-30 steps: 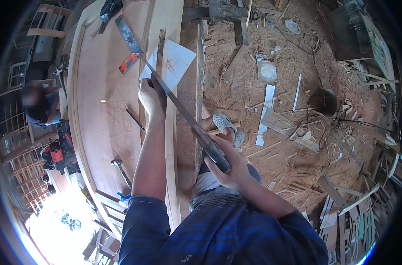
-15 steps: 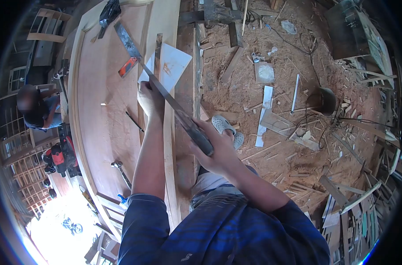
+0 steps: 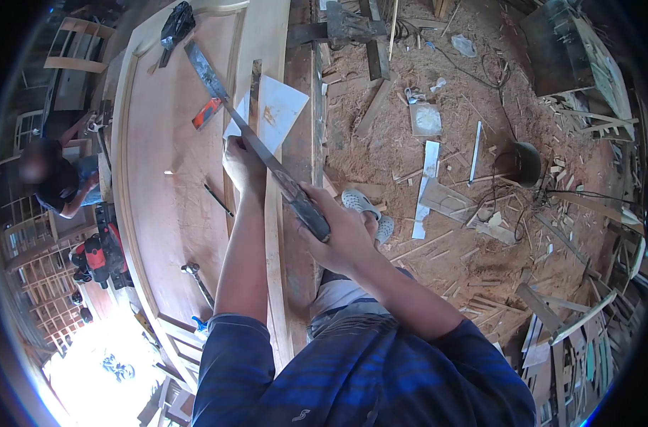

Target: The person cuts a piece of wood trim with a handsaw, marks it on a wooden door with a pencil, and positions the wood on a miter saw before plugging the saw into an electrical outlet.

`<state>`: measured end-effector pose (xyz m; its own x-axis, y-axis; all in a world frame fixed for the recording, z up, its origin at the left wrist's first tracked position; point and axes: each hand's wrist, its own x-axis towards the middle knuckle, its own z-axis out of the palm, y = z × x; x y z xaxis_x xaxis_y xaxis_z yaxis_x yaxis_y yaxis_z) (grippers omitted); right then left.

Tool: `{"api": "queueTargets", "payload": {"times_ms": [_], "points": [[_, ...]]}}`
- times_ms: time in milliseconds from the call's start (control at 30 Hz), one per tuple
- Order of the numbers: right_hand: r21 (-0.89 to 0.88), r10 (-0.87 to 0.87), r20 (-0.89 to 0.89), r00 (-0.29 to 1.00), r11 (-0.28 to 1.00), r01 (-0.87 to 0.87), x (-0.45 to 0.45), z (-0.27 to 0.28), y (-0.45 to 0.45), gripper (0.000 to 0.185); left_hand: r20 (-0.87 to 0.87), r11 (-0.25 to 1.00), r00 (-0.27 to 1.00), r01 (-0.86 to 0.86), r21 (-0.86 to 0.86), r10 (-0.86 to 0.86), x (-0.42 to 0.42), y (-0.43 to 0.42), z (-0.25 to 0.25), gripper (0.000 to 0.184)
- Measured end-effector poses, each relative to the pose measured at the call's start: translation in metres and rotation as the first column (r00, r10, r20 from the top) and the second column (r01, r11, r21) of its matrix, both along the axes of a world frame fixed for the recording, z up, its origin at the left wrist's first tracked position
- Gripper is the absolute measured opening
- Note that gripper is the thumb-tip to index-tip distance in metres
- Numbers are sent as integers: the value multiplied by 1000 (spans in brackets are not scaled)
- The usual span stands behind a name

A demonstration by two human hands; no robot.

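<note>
My right hand (image 3: 341, 231) is wrapped round the dark handle of a long, narrow metal-bladed tool (image 3: 270, 160), which looks like a handsaw seen edge-on. Its blade slants up and left, past my left hand (image 3: 244, 165). That hand is closed at the inner edge of the wooden panel's frame; what its fingers grip is hidden. Just beyond it, a narrow dark wood strip (image 3: 255, 85) lies by a stained white sheet (image 3: 281, 107). Near the blade's far end are a grey metal strip (image 3: 204, 70) and an orange-red piece (image 3: 207, 114), together resembling a try square.
The large panel (image 3: 185, 142) bears a hammer-like tool (image 3: 197, 281), a dark pen-like stick (image 3: 218, 200) and a black bag-like bundle (image 3: 177, 27). Sawdust, offcuts and cables cover the floor at right, beside a dark bucket (image 3: 519, 164). Another person (image 3: 60, 174) is at far left.
My right hand and the tool's handle have shifted slightly up and left. My left hand stays almost in place. The other person's arms and body have moved a little.
</note>
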<state>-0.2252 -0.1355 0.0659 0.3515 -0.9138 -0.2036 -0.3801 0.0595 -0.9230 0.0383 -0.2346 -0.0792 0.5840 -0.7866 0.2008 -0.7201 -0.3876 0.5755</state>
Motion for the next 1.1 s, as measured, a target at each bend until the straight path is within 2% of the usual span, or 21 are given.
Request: {"api": "queueTargets", "payload": {"times_ms": [200, 233, 300, 333, 400, 533, 600, 733, 833, 933, 1033, 1100], "points": [[-48, -60, 162, 985, 996, 69, -38, -5, 39, 67, -24, 1000, 1000, -13, -4, 13, -8, -3, 16, 27], [-54, -51, 112, 992, 997, 57, -32, -2, 33, 66, -42, 1000, 999, -10, -7, 10, -10, -1, 16, 26], [-70, -32, 11, 999, 997, 32, -8, 1, 8, 65, -86, 1000, 996, -19, 22, 21, -14, 3, 17, 42], [-41, -36, 41, 999, 998, 37, 1, -2, -1, 64, -102, 999, 994, -23, 28, 26, -11, 1, 18, 50], [18, -44, 101, 994, 999, 42, 14, -10, -14, 63, -38, 1000, 999, 2, 6, -2, -6, -1, 17, 49], [-14, -59, 117, 991, 998, 61, 11, -12, -16, 62, 3, 1000, 1000, 4, 17, -4, -7, 0, 12, 47], [30, -45, 99, 994, 999, 43, 11, -8, -17, 62, -11, 1000, 1000, 15, 8, -15, -6, 0, 15, 46], [-55, -62, 85, 994, 996, 67, 17, -15, -9, 62, -52, 999, 998, 32, -15, -33, -7, 6, 23, 44], [-36, -60, 88, 994, 997, 63, 19, -16, -8, 63, -1, 989, 998, -55, 140, 55, -8, 15, 33, 49], [-35, -70, 125, 990, 997, 75, 19, -16, -8, 64, 74, 907, 991, -131, 400, 110, -11, 17, 41, 50], [-7, -65, 134, 989, 998, 66, 18, -15, -9, 65, 43, 911, 998, -68, 407, 55, -3, 12, 25, 69], [8, -48, 118, 992, 999, 47, 18, -17, -8, 65, -31, 923, 997, -47, 381, 64, -2, 12, 24, 72]]}}
